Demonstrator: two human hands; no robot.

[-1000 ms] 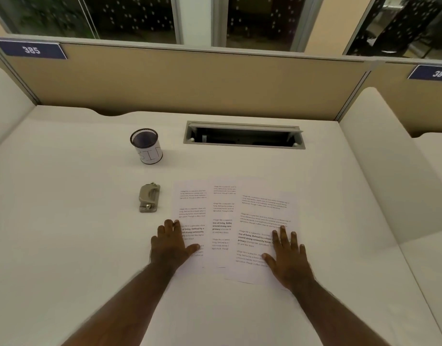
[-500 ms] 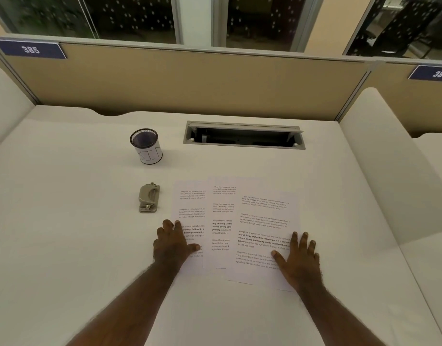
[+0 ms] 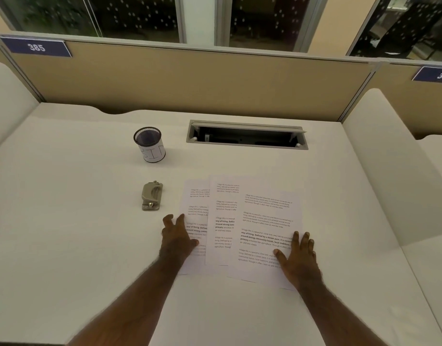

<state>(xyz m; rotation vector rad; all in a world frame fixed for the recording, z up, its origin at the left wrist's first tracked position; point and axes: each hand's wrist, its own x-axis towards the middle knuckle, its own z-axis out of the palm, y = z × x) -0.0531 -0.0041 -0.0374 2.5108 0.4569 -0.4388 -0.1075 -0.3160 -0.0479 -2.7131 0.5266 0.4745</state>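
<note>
Three thin, matte white sheets (image 3: 267, 216) of paper lie fanned and overlapping near the middle of the table (image 3: 77, 221), toward its front edge. Each is printed with short blocks of small black text, some lines bold, and the rightmost sheet lies on top, slightly askew. The left hand (image 3: 177, 239) rests on the fan's left edge, fingers spread and a little bent, gripping nothing. The right hand (image 3: 298, 260) lies flat, fingers straight, on the top sheet's near right corner. Just left of the papers sits a small grey hole punch (image 3: 151, 196), and behind it a black mesh cup (image 3: 150, 144) with a white label. The tabletop is smooth and cream, with a grey-framed cable slot (image 3: 246, 134) by its back edge. Behind it, a tan partition (image 3: 190, 78) bears a blue plate (image 3: 36, 47) reading 385, under dark windows (image 3: 140, 13).
</note>
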